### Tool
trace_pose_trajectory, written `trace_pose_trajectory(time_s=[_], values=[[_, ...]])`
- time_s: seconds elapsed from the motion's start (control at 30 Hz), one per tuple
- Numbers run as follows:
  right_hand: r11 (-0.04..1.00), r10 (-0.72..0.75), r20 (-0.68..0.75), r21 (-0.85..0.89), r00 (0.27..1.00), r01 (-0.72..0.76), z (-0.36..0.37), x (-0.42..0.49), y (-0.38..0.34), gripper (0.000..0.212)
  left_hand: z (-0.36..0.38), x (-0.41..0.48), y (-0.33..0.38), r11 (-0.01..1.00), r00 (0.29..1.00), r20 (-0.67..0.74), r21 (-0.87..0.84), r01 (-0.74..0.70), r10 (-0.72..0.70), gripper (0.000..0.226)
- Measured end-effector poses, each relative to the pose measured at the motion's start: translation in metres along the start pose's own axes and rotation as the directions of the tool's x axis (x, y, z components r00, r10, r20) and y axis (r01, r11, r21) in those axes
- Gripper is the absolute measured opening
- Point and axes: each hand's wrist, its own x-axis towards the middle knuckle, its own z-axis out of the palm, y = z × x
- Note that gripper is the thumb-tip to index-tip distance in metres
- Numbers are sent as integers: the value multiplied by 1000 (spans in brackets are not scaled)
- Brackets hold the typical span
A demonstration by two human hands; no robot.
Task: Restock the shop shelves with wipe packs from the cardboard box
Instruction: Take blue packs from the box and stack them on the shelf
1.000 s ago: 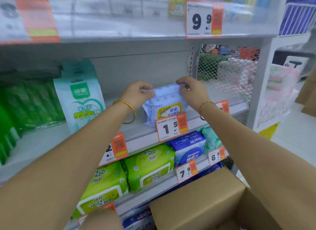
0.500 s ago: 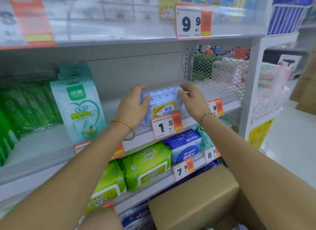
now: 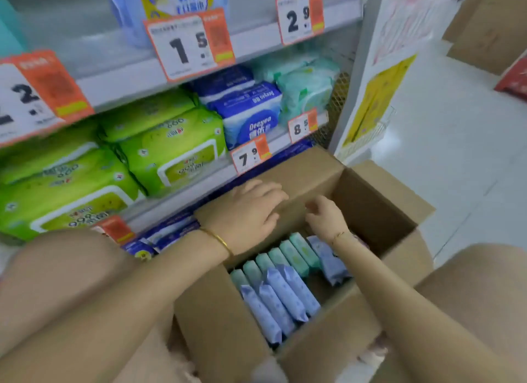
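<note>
Two rows of packs [image 3: 282, 300] stand on edge in the box [image 3: 373, 203], green behind blue, long axes running from the shelf side toward the person. Half a second ago both hands held a blue pack up by the "1.5" tag [image 3: 182, 46]. Now the left hand [image 3: 248, 211] lies on the box's far flap, fingers straight, while the right hand [image 3: 325, 220] hovers over the packs, fingers loosely curled, empty. One shelf pack [image 3: 251, 117] reads "Deeyeo".

L hand [image 3: 251, 211] flat, R hand [image 3: 325, 220] loose
</note>
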Motion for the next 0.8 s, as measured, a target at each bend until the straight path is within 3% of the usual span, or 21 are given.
trace_pose_trajectory(time_s=[0.1,0.2,0.27,0.4,0.6,0.8], values=[[946,132,228,-319,965,-54,33,5,45,37,19,10,1,997,976,214,-54,50,-37,37],[887,90,483,-436,871,150,75,0,67,48,31,14,1,999,945,323,-4,53,-49,37],[836,91,572,-488,815,249,97,-3,73,47,33,17,2,1000,937,347,6,26,-27,35],[789,150,525,-575,838,219,111,-8,82,29,32,22,-3,1000,939,343,-7,25,-21,35],[794,139,412,-590,901,147,103,-2,78,25,33,19,-9,998,935,353,-20,55,-44,34],[849,203,190,-523,960,-76,51,12,64,13,36,14,-8,999,928,370,-27,45,-32,36]])
